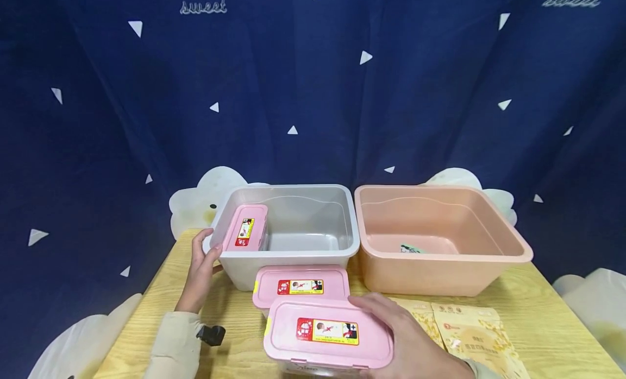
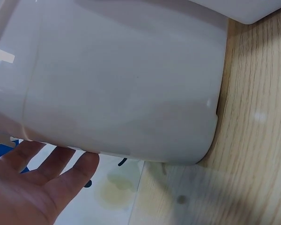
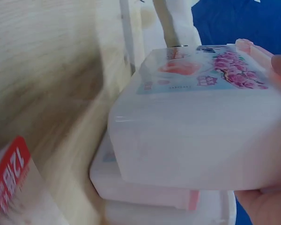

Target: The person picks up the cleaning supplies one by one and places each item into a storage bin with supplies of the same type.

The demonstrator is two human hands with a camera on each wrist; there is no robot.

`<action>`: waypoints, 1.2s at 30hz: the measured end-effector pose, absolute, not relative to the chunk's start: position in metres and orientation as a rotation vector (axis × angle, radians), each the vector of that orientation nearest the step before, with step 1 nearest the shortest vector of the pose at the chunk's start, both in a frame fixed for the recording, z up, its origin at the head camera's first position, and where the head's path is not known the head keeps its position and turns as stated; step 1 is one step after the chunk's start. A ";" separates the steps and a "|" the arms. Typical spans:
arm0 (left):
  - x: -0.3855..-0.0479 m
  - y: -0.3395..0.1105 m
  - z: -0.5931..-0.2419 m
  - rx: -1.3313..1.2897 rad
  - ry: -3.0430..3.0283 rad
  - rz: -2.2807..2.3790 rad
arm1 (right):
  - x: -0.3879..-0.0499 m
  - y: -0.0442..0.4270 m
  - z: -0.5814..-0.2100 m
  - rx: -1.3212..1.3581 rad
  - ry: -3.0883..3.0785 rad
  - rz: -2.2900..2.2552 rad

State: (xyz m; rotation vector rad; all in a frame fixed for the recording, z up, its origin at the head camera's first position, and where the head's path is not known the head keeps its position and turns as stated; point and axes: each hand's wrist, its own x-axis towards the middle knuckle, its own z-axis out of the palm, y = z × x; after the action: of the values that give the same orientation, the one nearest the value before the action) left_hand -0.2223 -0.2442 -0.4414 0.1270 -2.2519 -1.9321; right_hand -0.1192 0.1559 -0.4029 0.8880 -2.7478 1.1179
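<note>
My right hand grips the right end of a clear plastic storage box with a pink lid. In the right wrist view, this box is raised off the table and has a flower label. A second pink-lidded box stands just behind it, partly hidden. My left hand holds the front left corner of a pale grey bin; in the left wrist view its fingers lie against the bin's outer wall. Inside that bin, at its left end, sits another pink-lidded box.
A peach-coloured bin stands right beside the grey one, with a small green-and-black item on its floor. Flat yellowish packets lie on the wooden table at the right. A dark blue curtain hangs behind.
</note>
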 end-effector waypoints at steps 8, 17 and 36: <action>-0.224 -0.244 -0.440 0.138 -2.243 -1.946 | -0.134 0.172 -0.387 1.056 -2.536 1.053; -0.222 -0.244 -0.440 0.139 -2.255 -1.949 | -0.148 0.182 -0.355 1.164 -2.452 0.984; -0.223 -0.244 -0.437 0.167 -2.280 -1.967 | -0.176 0.190 -0.315 1.111 -2.444 0.911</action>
State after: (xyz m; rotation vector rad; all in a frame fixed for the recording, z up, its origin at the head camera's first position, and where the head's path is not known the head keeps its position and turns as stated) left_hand -0.2228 -0.2444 -0.4365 0.1675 -2.2803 -1.9669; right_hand -0.1764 0.1902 -0.3149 1.1106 -2.4439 0.9105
